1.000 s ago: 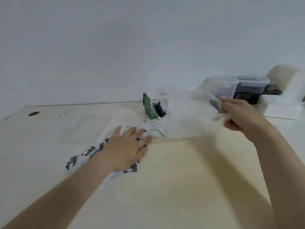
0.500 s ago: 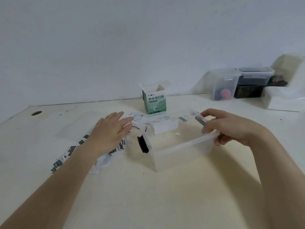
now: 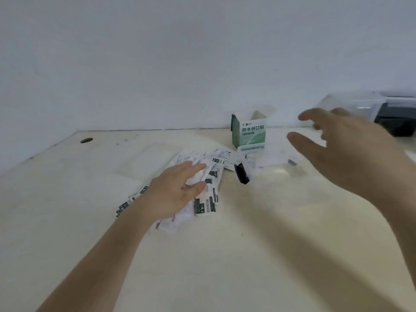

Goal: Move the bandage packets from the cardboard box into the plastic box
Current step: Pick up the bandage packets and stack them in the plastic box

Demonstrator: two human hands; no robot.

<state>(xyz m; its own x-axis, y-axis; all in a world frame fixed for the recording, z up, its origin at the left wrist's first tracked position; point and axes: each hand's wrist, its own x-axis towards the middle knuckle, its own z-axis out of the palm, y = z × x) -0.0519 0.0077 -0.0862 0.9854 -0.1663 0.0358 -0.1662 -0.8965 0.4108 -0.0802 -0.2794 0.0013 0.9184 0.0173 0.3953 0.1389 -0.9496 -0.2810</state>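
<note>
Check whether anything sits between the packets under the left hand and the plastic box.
Nothing visible does. The bandage packets under the left hand lie right beside the plastic box; the right hand hovers open over its far side, off that path.

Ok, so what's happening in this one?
The left hand lies flat on a loose spread of bandage packets on the table. The right hand, spread open and holding nothing, hovers above the clear plastic box. Blur hides whether any packets are in it yet. The open cardboard box stands just behind.
</note>
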